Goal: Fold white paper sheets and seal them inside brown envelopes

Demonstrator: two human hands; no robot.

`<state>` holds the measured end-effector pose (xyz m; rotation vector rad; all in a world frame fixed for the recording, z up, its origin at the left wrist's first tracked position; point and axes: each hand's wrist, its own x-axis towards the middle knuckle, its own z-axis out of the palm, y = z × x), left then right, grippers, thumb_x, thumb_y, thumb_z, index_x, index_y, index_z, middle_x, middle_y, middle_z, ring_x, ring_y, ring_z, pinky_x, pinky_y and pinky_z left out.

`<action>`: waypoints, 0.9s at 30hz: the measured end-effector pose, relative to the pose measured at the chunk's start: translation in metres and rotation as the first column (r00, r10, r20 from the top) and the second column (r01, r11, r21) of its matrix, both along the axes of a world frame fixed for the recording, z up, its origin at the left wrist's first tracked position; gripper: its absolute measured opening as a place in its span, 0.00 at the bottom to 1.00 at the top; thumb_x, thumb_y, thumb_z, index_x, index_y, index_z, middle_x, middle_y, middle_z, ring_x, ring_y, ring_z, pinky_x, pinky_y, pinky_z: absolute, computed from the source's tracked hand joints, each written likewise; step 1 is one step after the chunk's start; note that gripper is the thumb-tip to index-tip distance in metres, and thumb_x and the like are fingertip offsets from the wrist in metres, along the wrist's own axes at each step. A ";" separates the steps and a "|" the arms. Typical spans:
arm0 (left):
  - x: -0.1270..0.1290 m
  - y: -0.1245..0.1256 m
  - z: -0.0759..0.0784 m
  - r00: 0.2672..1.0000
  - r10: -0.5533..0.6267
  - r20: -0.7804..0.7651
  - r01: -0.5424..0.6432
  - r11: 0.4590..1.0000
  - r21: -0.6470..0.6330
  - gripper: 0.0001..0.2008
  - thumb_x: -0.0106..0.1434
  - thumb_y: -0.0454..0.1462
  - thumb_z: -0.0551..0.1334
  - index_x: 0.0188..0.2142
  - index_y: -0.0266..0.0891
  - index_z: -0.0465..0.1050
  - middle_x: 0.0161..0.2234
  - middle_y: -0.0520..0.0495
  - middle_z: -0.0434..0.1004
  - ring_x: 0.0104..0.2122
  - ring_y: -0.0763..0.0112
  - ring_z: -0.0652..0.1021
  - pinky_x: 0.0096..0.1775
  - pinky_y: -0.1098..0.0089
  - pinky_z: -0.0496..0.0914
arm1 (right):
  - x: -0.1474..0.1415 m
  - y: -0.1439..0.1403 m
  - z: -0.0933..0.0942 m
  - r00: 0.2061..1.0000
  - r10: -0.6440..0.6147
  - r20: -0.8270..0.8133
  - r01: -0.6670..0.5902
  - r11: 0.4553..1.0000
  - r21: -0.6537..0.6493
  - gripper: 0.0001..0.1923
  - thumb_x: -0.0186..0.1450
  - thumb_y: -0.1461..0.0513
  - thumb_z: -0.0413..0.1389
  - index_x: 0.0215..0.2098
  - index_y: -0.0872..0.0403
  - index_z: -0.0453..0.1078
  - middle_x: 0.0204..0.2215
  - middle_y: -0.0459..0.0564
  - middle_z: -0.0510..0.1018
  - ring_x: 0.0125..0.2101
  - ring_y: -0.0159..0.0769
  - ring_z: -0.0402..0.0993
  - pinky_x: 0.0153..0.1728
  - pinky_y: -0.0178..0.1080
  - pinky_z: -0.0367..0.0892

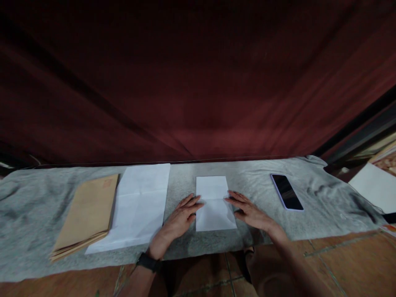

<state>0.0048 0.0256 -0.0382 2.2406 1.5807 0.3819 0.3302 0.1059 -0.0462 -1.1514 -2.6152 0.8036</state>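
A white sheet of paper [213, 216] with a crease across its middle lies flat on the grey cloth. At its left edge rests my left hand [182, 214], fingers stretched out and the tips on the paper. My right hand [247, 209] touches the right edge near the crease, its fingers also extended. Neither hand grips anything. Left of my left hand lie larger white sheets [139, 210] with a fold line across them. A stack of brown envelopes [88, 206] partly overlaps their left side.
A phone with a purple case [287, 192] lies on the grey cloth [256, 177] to the right. Behind the cloth hangs a dark red curtain [198, 103]. A white panel [375, 187] stands at the far right. Tiled floor [349, 260] shows in front.
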 end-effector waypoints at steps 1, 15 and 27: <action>0.000 0.001 0.001 1.000 -0.005 0.008 0.005 1.000 -0.017 0.35 0.59 0.24 0.58 0.62 0.54 0.68 0.68 0.55 0.61 0.69 0.63 0.58 0.66 0.53 0.62 | 0.001 0.001 0.002 1.000 0.007 -0.006 -0.008 1.000 -0.018 0.34 0.62 0.68 0.56 0.66 0.42 0.63 0.71 0.46 0.54 0.70 0.42 0.49 0.69 0.52 0.48; 0.016 0.006 0.022 0.932 -0.017 0.363 0.079 0.984 -0.157 0.17 0.72 0.41 0.54 0.54 0.46 0.76 0.52 0.49 0.81 0.54 0.62 0.76 0.61 0.59 0.64 | 0.000 0.001 0.027 0.982 0.052 -0.181 -0.086 0.979 -0.186 0.19 0.70 0.53 0.55 0.57 0.43 0.75 0.63 0.47 0.70 0.65 0.45 0.61 0.68 0.52 0.49; 0.017 0.006 0.017 0.820 0.274 0.503 -0.040 0.903 -0.428 0.18 0.61 0.48 0.60 0.21 0.39 0.72 0.20 0.54 0.68 0.24 0.72 0.65 0.27 0.72 0.59 | -0.005 -0.004 0.019 0.967 -0.177 -0.182 0.091 0.911 -0.402 0.15 0.66 0.52 0.55 0.35 0.51 0.80 0.32 0.47 0.82 0.35 0.39 0.75 0.39 0.38 0.71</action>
